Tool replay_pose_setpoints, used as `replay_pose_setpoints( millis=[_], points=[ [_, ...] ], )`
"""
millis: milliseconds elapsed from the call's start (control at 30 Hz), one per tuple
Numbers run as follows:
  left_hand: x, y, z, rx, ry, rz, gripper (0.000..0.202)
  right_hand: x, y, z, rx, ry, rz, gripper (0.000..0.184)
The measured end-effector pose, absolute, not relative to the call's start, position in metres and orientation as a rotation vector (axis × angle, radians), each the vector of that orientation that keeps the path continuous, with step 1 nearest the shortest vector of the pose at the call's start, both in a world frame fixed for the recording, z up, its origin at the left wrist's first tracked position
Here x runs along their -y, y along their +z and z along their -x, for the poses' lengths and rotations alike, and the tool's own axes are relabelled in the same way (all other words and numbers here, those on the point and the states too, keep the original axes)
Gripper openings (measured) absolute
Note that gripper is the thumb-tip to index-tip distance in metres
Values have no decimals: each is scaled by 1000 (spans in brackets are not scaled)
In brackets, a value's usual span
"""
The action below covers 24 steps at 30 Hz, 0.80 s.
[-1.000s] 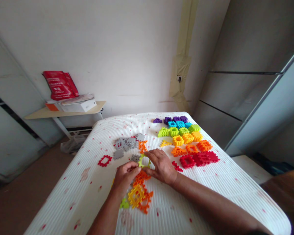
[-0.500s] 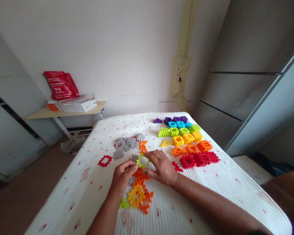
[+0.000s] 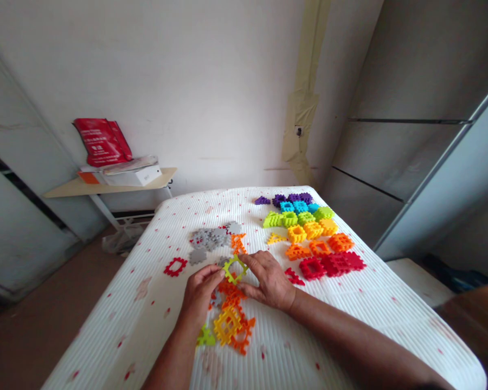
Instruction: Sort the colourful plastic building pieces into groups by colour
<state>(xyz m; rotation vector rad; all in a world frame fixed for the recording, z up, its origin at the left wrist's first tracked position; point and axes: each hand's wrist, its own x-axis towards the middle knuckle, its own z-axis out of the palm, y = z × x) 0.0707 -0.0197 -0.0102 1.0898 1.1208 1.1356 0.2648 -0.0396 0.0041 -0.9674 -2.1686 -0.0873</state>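
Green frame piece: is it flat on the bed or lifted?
Lifted: left hand and right hand pinch the green frame above the orange pieces.

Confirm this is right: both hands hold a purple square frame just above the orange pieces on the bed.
Wrong in one respect: the frame is yellow-green, not purple. The head view shows the left hand and right hand holding it just above the orange pieces on the bed.

The left grip (image 3: 201, 292) and the right grip (image 3: 268, 279) are bare hands. The left forearm (image 3: 173, 352) and the right forearm (image 3: 350, 341) are bare too, uncovered down to the lower edge of the frame. A dark sliver beside the right arm there is too small to identify.
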Motion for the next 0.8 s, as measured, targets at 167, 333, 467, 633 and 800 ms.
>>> replay_pose_setpoints(
  millis=[167, 333, 467, 633, 800],
  points=[
    [21, -7, -72, -1134, 1160, -1079, 23, 40, 2, -263, 2191, -78, 948, 50],
    [20, -10, -71, -1090, 1163, -1043, 23, 41, 2, -261, 2202, -55, 941, 45],
    [19, -12, -71, -1104, 1179, -1078, 25, 41, 1, -261, 2204, -38, 944, 41],
    [20, -10, -72, -1118, 1163, -1104, 25, 41, 7, -263, 2227, 8, 1018, 39],
    [21, -8, -72, -1100, 1137, -1143, 21, 42, 22, -271, 2232, 117, 1020, 54]
  ],
)
